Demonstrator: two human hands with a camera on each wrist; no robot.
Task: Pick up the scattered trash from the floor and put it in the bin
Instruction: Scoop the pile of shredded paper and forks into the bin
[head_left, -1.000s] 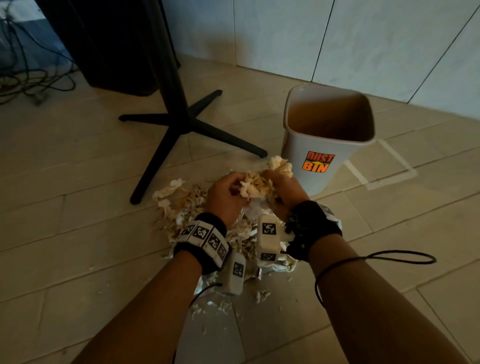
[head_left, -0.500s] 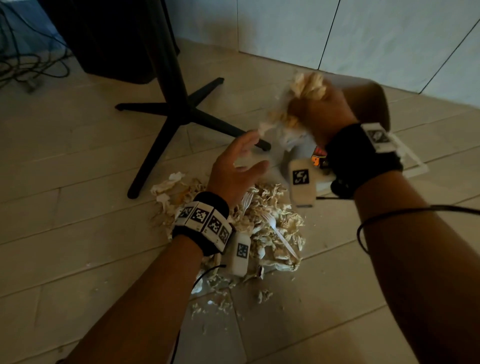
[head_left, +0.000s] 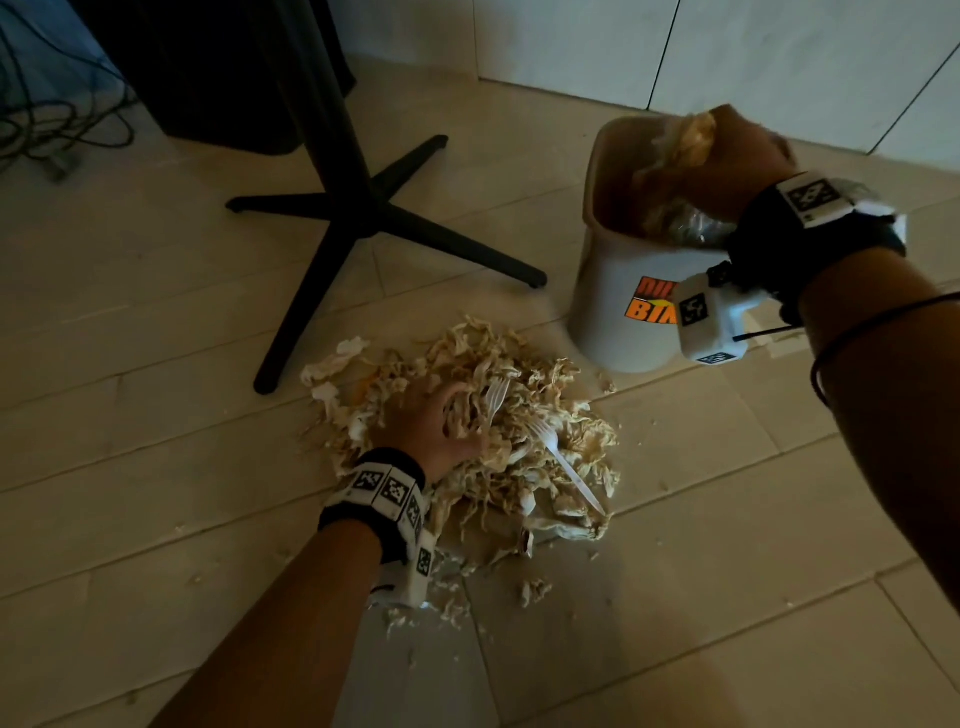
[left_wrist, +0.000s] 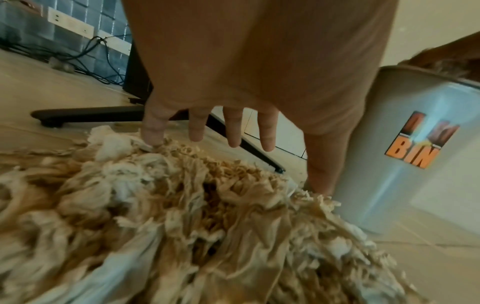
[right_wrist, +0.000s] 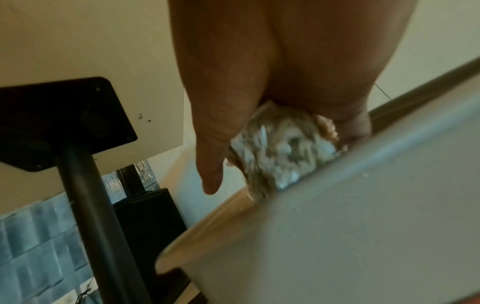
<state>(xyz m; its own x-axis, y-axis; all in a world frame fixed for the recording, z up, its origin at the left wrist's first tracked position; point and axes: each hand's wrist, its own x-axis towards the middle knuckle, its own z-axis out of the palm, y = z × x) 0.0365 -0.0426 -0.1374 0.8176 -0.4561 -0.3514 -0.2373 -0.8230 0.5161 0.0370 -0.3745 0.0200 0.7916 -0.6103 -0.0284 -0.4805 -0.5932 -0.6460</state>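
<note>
The right hand (head_left: 737, 156), at the upper right of the head view, clenches a wad of shredded paper (head_left: 685, 137) above the bin (head_left: 613, 312) mouth, positioned so the release drops it inside. The left hand (head_left: 436, 421), centre frame, lies on the trash pile (head_left: 545, 415) on the floor, fingers relaxed and spread, grasping nothing yet; probably staged for the next scoop. Two plastic forks (head_left: 563, 465) lie in the pile.
</note>
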